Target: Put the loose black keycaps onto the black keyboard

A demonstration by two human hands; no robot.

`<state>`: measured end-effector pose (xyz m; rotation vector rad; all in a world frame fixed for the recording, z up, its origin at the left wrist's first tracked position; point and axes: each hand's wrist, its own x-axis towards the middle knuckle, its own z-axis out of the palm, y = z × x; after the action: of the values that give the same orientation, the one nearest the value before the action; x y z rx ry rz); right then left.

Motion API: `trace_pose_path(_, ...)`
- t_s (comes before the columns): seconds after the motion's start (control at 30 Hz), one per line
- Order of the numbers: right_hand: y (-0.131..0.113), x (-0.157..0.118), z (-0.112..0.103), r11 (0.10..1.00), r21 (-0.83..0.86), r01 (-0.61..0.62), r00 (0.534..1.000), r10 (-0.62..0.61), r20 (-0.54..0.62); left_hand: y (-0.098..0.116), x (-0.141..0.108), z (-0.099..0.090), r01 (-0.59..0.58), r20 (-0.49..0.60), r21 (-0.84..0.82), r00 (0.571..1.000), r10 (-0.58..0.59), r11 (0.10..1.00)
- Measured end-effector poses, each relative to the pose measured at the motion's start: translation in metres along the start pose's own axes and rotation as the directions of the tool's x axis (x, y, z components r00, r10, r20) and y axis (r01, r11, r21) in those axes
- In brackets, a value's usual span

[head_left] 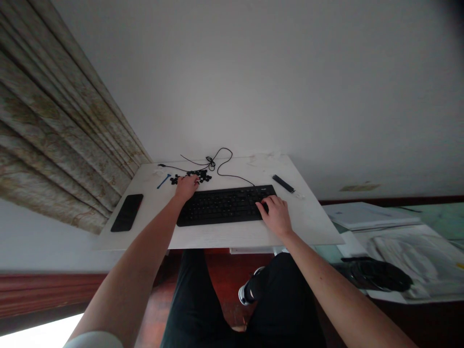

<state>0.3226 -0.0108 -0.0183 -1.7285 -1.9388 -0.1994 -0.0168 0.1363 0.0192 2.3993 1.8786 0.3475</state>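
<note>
A black keyboard point(224, 205) lies on the white table point(217, 238), its cable point(232, 175) running from its back edge. My left hand point(187, 187) is at the near side of a pile of small black keycaps point(203, 175), just behind the keyboard's left end. Its fingers are bent over the pile; whether they hold a keycap is too small to tell. My right hand point(276, 212) rests on the keyboard's right end, thumb and fingers apart, with nothing seen in it.
A blue tool point(164, 181) lies left of the keycaps, and a black phone point(126, 212) is at the table's left edge. Behind the right hand sits a dark narrow strip point(283, 183). A wall stands behind the table; a patterned curtain point(54, 121) hangs at left.
</note>
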Motion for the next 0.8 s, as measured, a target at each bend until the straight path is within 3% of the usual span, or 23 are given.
trace_pose_path(0.1,0.000,0.000,0.000,1.000,0.002,-0.001,1.000,0.001,0.001,0.003,-0.005,0.000,0.032,-0.063,-0.272,0.997,-0.051,0.962)
trace_pose_path(0.23,0.001,-0.002,0.001,1.000,0.006,0.000,1.000,0.000,-0.008,0.015,-0.017,0.003,0.060,-0.086,-0.672,0.984,-0.158,0.738)
trace_pose_path(0.33,0.002,-0.002,0.001,0.999,0.032,-0.005,0.999,0.006,-0.037,0.031,-0.032,0.003,0.109,-0.004,-0.863,0.975,-0.222,0.494)
trace_pose_path(0.4,-0.002,0.000,-0.001,0.997,0.077,-0.013,0.997,0.019,-0.076,0.044,-0.044,0.002,0.131,0.079,-0.959,0.975,-0.208,0.250)
trace_pose_path(0.47,-0.014,0.006,-0.006,0.985,0.175,-0.008,0.994,0.027,-0.103,0.057,-0.058,0.000,0.150,0.148,-0.989,0.978,-0.147,0.001)
trace_pose_path(0.57,-0.048,0.019,-0.016,0.892,0.452,-0.012,0.997,0.043,-0.058,0.074,-0.078,-0.005,0.194,0.211,-0.955,0.976,-0.056,-0.226)
trace_pose_path(0.7,-0.099,0.033,-0.032,0.649,0.756,-0.087,0.988,-0.042,0.150,0.086,-0.096,-0.017,0.230,0.221,-0.910,0.973,0.065,-0.346)
trace_pose_path(0.8,-0.120,0.036,-0.044,0.583,0.809,-0.069,0.972,-0.144,0.187,0.088,-0.104,-0.025,0.247,0.203,-0.901,0.967,0.155,-0.357)
